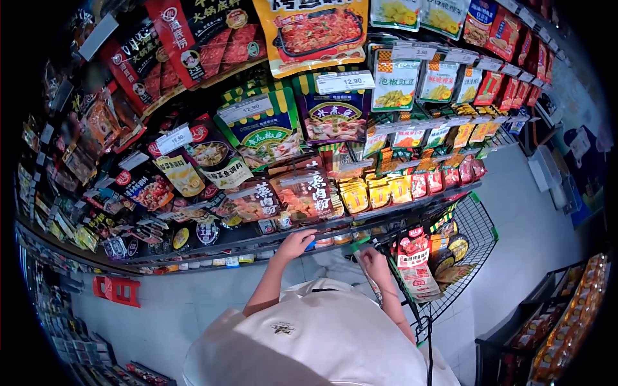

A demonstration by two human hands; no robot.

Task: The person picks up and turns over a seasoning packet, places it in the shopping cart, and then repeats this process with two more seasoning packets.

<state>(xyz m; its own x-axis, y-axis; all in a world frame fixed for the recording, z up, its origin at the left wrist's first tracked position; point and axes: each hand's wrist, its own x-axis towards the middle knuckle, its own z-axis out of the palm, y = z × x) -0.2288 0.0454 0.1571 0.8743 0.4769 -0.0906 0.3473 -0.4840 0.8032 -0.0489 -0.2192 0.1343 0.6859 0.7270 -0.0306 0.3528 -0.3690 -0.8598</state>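
Note:
My left hand [297, 244] is at the front edge of the lower shelf [257, 243], its fingers curled beside a small blue item [311, 245]. What it holds, if anything, is too small to tell. Further right, my right hand [375, 264] has its fingers pressed together near the shopping cart [473, 264]. Its fingertips hide whatever may be in them. Inside the cart lie a red and white food packet [414, 251] and several other packages. Above my hands, brown seasoning bags [299, 196] and small yellow packets [380, 193] stand on the shelf.
Shelves of packaged food curve across the view, with price tags [346, 82] along them. A red stool [116, 291] stands on the floor at the left. At the lower right is another display rack [547, 315]. White containers [544, 167] are at the right.

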